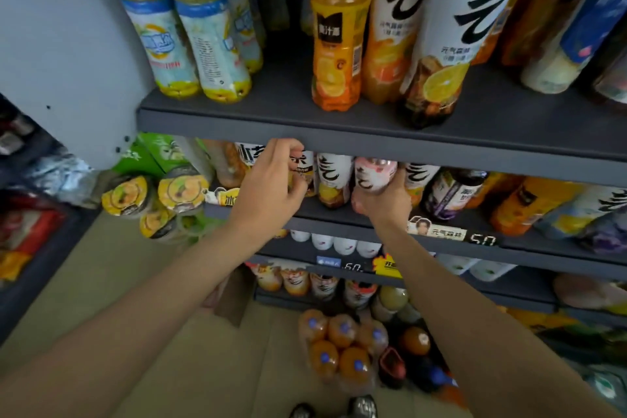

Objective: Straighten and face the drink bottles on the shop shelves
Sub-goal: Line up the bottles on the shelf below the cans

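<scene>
Both forearms reach in from the bottom edge toward the second shelf (339, 219). Floor level, below the arms: shrink-wrapped pack of orange bottles with blue caps (339, 346), dark bottles beside it, shoe tips at the frame bottom. Left hand (268, 187) is up at the front row of the second shelf, fingers curled round a white-labelled iced tea bottle (300, 168), thumb side toward the camera; most of that bottle is hidden behind the hand. Right hand (381, 200) grips the base of a pink-labelled bottle (375, 171), which is tilted, top tucked under the shelf above. Between the two hands stands a white bottle with a lemon picture (334, 180), upright, touching neither hand as far as I can tell. Price strip (451, 234) sits on the shelf edge just right of the right wrist. Left of the left hand: stacked yellow-lidded cups (152, 195) and green cartons. Top shelf (339, 132), farthest: orange juice bottle (337, 44), two tall white-labelled bottles, pale green-yellow bottles at the left end.
</scene>
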